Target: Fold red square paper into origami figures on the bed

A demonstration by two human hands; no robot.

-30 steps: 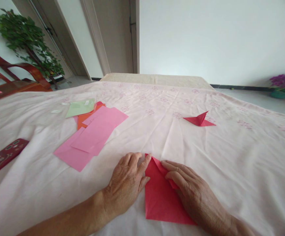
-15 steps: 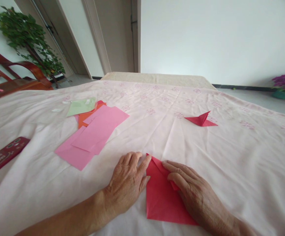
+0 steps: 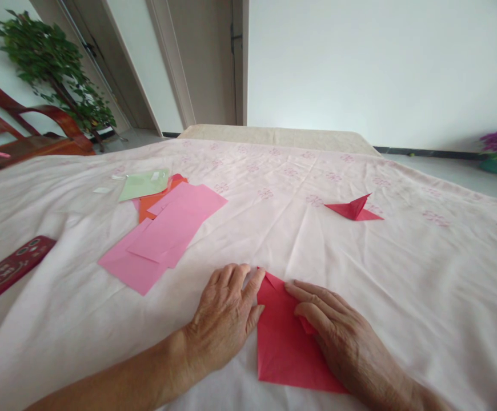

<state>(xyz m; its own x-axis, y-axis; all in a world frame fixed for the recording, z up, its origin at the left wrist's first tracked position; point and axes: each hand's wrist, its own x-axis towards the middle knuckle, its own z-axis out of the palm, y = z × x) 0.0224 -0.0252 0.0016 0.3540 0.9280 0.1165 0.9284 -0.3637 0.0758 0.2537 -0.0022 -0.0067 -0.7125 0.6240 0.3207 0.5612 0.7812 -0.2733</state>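
A red sheet of paper (image 3: 285,348) lies flat on the cloth close to me, with a narrow fold along its upper right edge. My left hand (image 3: 227,314) rests at its left side, fingers extended, the index fingertip on the paper's top corner and the thumb at its left edge. My right hand (image 3: 338,328) lies over the right edge with fingers stretched out, pressing on the folded strip and hiding part of it. Farther off to the right sits a folded red paper piece (image 3: 355,209) with one pointed flap standing up.
Pink paper sheets (image 3: 175,225) overlap an orange sheet (image 3: 148,206) at left, beside a pale green packet (image 3: 143,185). A dark red phone (image 3: 12,271) lies at the far left. The patterned cloth (image 3: 424,297) is wrinkled. A wooden chair (image 3: 55,123) stands beyond it.
The view has shifted slightly, so everything sits a little farther right. Less of the folded strip shows at the paper's upper right edge. Both hands stay in nearly the same place on it.
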